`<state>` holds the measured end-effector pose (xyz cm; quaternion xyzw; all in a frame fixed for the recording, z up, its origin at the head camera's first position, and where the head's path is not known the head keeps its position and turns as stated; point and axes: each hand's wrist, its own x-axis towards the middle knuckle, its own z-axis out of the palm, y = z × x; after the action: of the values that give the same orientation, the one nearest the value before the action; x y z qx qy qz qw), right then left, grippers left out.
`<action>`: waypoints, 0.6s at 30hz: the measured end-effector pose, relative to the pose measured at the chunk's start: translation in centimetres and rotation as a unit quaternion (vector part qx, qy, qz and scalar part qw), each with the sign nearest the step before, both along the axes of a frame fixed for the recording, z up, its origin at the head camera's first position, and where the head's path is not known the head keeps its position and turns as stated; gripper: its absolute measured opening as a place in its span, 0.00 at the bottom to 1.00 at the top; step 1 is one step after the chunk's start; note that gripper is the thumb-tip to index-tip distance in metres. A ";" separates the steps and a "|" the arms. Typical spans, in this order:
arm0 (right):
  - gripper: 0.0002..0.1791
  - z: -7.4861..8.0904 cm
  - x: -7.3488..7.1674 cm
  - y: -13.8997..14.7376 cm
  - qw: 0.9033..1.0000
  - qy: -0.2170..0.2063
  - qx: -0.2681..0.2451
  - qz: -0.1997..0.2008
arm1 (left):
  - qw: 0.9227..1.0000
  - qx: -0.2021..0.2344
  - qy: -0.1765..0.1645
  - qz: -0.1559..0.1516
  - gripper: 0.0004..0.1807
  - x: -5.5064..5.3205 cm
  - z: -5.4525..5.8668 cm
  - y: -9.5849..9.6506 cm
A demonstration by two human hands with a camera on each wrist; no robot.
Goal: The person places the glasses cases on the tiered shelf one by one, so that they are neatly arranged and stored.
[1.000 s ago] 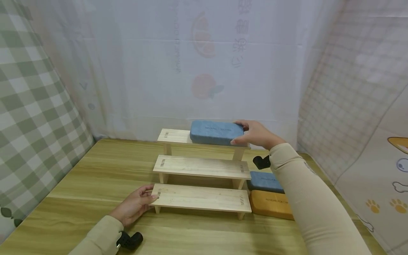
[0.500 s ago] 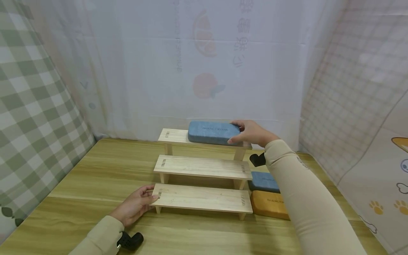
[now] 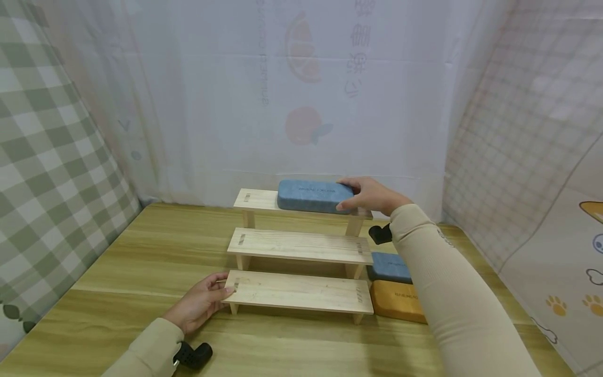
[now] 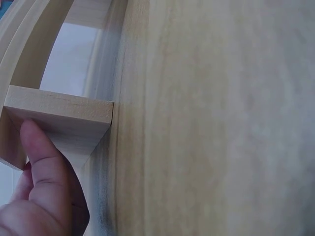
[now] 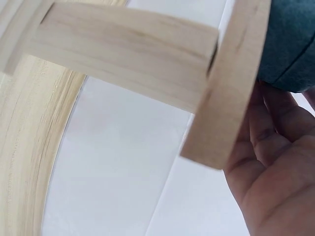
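Observation:
A long blue glasses case (image 3: 311,196) lies on the top step of a three-step wooden display stand (image 3: 299,245). My right hand (image 3: 374,197) grips its right end, thumb in front and fingers behind. In the right wrist view, the fingers (image 5: 263,130) are at the case beside the end of the top board (image 5: 221,98). At the lowest step, my left hand (image 3: 200,303) pinches the left end of the board, thumb on the upper face. The left wrist view shows this hand (image 4: 47,191) against the end of the stand's wood (image 4: 61,105).
A second blue case (image 3: 391,267) and an orange case (image 3: 398,301) lie on the wood-grain table (image 3: 141,262) right of the stand, partly hidden by the right sleeve. A white curtain (image 3: 212,131) hangs behind; a checked cloth (image 3: 52,131) borders the left.
The blue case and my right hand have shifted slightly left along the top step, mostly in the first half second. My left hand has stayed at the lowest step.

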<state>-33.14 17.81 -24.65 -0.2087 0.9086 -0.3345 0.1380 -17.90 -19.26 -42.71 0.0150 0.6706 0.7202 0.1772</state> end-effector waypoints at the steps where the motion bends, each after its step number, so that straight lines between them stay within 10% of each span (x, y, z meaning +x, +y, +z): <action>1: 0.45 0.0 0.0 0.0 1.000 0.000 0.000 0.002 | 1.000 0.000 0.000 0.000 0.35 0.0 0.0 0.0; 18: 0.49 -0.1 2.1 2.2 0.997 0.051 -0.047 -0.018 | 1.000 -0.001 0.002 0.004 0.35 0.2 0.2 0.1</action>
<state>-31.07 20.00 -24.80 -0.2152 0.9014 -0.3680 0.0758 -17.72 -19.14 -42.55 0.0137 0.6717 0.7201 0.1735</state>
